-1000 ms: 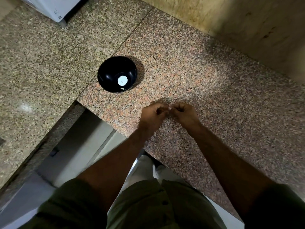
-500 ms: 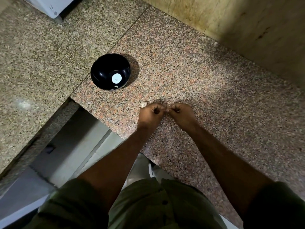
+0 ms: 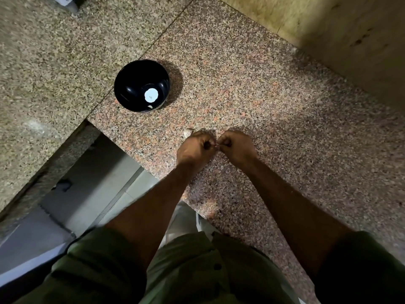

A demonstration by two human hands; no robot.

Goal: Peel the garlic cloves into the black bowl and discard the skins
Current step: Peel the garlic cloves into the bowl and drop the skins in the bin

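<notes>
Working hands: curled over the granite counter [image 3: 274,102], the left hand [image 3: 195,148] and right hand [image 3: 237,145] meet fingertip to fingertip just below centre frame.
Left hand: fingers folded tight toward the palm, pinching something small at the point where both hands meet; the object itself is too hidden to name.
Right hand: fingers likewise curled in, thumb and forefinger closed on the same small hidden piece.
Garlic: a pale, papery garlic piece [image 3: 187,133] lies on the stone at 11 o'clock from the left hand, touching or just beside its knuckles.
Bowl: the black bowl [image 3: 131,84] stands at 10 o'clock from the hands, well apart, holding a white round disc [image 3: 151,94] and a pale sliver [image 3: 150,106] near its lower wall.
Edges: the counter's front edge runs diagonally past the left forearm, with a drop to the floor [image 3: 92,189] at 8 o'clock.
Open room: bare granite spreads from 1 to 4 o'clock of the hands.
Surroundings: a yellowish wall [image 3: 339,29] bounds the counter at 1 o'clock; an olive-green shirt [image 3: 186,270] fills the bottom of the frame.
</notes>
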